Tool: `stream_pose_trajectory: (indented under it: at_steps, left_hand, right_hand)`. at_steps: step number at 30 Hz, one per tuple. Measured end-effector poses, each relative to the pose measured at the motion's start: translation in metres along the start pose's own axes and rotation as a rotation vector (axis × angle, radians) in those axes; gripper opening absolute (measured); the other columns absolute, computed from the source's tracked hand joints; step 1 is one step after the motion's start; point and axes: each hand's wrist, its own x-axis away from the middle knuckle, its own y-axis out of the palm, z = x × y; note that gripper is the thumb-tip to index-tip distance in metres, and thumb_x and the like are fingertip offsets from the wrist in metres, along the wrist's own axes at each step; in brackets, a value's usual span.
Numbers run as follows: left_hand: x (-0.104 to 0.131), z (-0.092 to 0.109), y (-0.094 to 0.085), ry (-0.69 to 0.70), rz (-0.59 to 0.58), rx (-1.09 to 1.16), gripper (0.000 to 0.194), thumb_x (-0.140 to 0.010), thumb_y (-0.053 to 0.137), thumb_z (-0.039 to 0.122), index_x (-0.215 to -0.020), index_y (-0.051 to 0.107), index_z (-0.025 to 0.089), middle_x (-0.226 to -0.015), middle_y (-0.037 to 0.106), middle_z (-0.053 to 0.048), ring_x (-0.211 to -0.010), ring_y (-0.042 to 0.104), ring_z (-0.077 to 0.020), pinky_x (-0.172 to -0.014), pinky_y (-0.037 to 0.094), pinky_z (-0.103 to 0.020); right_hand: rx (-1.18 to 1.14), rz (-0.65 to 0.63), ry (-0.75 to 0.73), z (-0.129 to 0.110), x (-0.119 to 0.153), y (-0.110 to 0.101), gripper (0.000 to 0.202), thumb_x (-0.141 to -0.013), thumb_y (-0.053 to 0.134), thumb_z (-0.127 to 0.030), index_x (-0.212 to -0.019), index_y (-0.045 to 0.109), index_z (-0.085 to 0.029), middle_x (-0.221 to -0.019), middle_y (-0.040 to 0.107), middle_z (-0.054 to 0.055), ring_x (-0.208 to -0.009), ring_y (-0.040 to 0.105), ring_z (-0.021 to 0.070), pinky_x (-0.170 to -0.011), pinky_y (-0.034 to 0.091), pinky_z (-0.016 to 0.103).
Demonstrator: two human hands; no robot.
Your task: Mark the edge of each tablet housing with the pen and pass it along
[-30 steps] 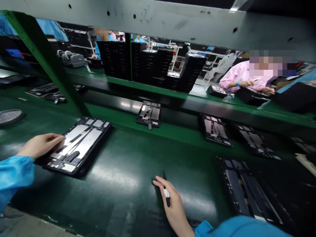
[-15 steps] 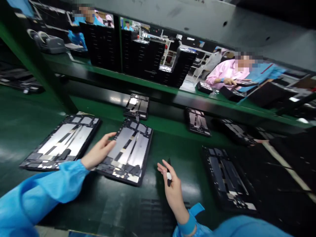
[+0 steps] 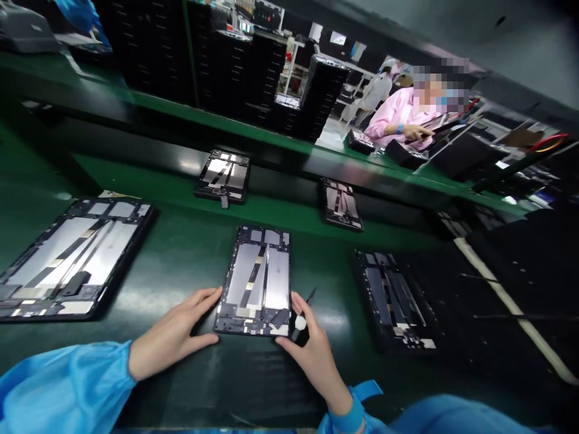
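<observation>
An opened tablet (image 3: 246,274), its inner parts showing, lies on the green bench between my two hands. My left hand (image 3: 181,325) grips its left side, fingertips on the edge and thumb by the lower left corner. On the opposite side, my right hand (image 3: 312,343) has its index finger and thumb against the lower right edge. Black tweezers (image 3: 311,295) with a white band are tucked in that same right hand, tip pointing up and away. A larger-looking opened tablet (image 3: 97,223) rests to the left, and a darker opened tablet (image 3: 391,295) to the right.
Two more opened tablets, one at the back left (image 3: 225,175) and one at the back centre (image 3: 340,202), lie below a raised shelf (image 3: 266,131). Black stacked trays (image 3: 244,78) stand on it. Black material (image 3: 520,289) covers the right side. A person in pink (image 3: 393,114) works beyond.
The tablet by my left hand has shifted right and been turned straighter. My left hand has moved to its lower left edge; my right hand, still with the tweezers, has come to its right edge.
</observation>
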Motion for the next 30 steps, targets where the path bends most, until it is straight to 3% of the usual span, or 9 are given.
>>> stream_pose_trajectory:
  at_steps: [2,6,10,13,17,20,24,28,30]
  left_hand:
    - [0.006,0.005,0.008,0.02,0.027,-0.097,0.079,-0.095,0.068,0.027,-0.164,0.029,0.029,-0.151,0.055,-0.012,-0.129,0.064,-0.0306,-0.101,0.061,-0.038]
    - [0.004,0.014,0.013,0.035,0.031,-0.155,0.072,-0.1,0.065,0.037,-0.162,0.03,0.027,-0.147,0.057,-0.012,-0.126,0.065,-0.0292,-0.1,0.06,-0.037]
    - [0.002,0.024,0.007,0.087,0.092,-0.122,0.036,-0.109,0.051,0.045,-0.141,0.057,0.027,-0.13,0.066,-0.007,-0.112,0.067,-0.0238,-0.093,0.057,-0.031]
    - [0.001,0.03,0.01,0.155,0.11,-0.066,0.029,-0.112,0.044,0.042,-0.115,0.068,0.025,-0.108,0.068,-0.004,-0.096,0.066,-0.0196,-0.082,0.053,-0.027]
    - [-0.006,0.035,0.017,0.141,0.092,0.016,0.034,-0.113,0.043,0.037,-0.096,0.068,0.022,-0.093,0.066,-0.002,-0.085,0.062,-0.0182,-0.075,0.049,-0.026]
    - [-0.011,0.038,0.018,0.074,0.078,0.147,0.033,-0.112,0.046,0.036,-0.091,0.067,0.022,-0.089,0.065,-0.001,-0.082,0.063,-0.0163,-0.073,0.049,-0.024]
    - [-0.014,0.04,0.018,0.031,0.091,0.234,0.03,-0.109,0.05,0.037,-0.09,0.067,0.022,-0.087,0.065,0.0,-0.077,0.063,-0.0146,-0.067,0.049,-0.022]
    - [-0.012,0.039,0.018,0.135,0.144,0.175,0.021,-0.111,0.05,0.036,-0.11,0.067,0.024,-0.097,0.072,0.001,-0.086,0.065,-0.0151,-0.077,0.05,-0.023]
    - [-0.011,0.037,0.018,0.187,0.154,0.143,0.021,-0.113,0.048,0.033,-0.109,0.066,0.025,-0.096,0.073,0.002,-0.085,0.064,-0.014,-0.079,0.049,-0.022]
  right_hand:
    - [-0.002,-0.014,0.016,0.0,0.001,-0.004,0.081,-0.079,0.078,-0.022,-0.154,0.049,-0.027,-0.156,0.058,0.01,-0.145,0.053,0.0347,-0.12,0.046,0.055]
    - [-0.018,0.023,0.016,0.005,0.012,-0.009,0.078,-0.082,0.078,-0.026,-0.154,0.048,-0.026,-0.156,0.057,0.012,-0.144,0.054,0.0343,-0.118,0.048,0.055]
    - [0.04,0.206,-0.063,0.009,0.026,-0.01,0.067,-0.09,0.076,-0.03,-0.151,0.051,-0.024,-0.15,0.063,0.014,-0.138,0.061,0.0344,-0.112,0.055,0.054]
    - [0.183,0.313,-0.235,-0.002,0.031,-0.003,0.047,-0.095,0.072,-0.025,-0.141,0.062,-0.025,-0.137,0.073,0.012,-0.125,0.07,0.0313,-0.103,0.061,0.047]
    - [0.255,0.179,-0.515,-0.034,0.023,0.022,0.037,-0.1,0.062,-0.013,-0.132,0.07,-0.029,-0.119,0.08,0.006,-0.112,0.075,0.0248,-0.095,0.062,0.038]
    - [0.214,0.012,-0.61,-0.054,0.009,0.043,0.036,-0.1,0.061,-0.011,-0.13,0.07,-0.028,-0.114,0.08,0.006,-0.11,0.074,0.0247,-0.093,0.06,0.038]
    - [0.128,-0.048,-0.525,-0.06,-0.005,0.058,0.025,-0.097,0.066,-0.012,-0.118,0.072,-0.025,-0.092,0.08,0.003,-0.084,0.073,0.0223,-0.082,0.057,0.036]
    - [0.104,-0.061,-0.444,-0.057,-0.007,0.06,0.03,-0.096,0.066,-0.009,-0.121,0.069,-0.025,-0.091,0.078,0.002,-0.088,0.072,0.0223,-0.085,0.053,0.035]
    - [0.11,-0.077,-0.441,-0.057,-0.006,0.059,0.031,-0.096,0.065,-0.008,-0.122,0.067,-0.025,-0.092,0.077,0.001,-0.089,0.071,0.0222,-0.086,0.052,0.034]
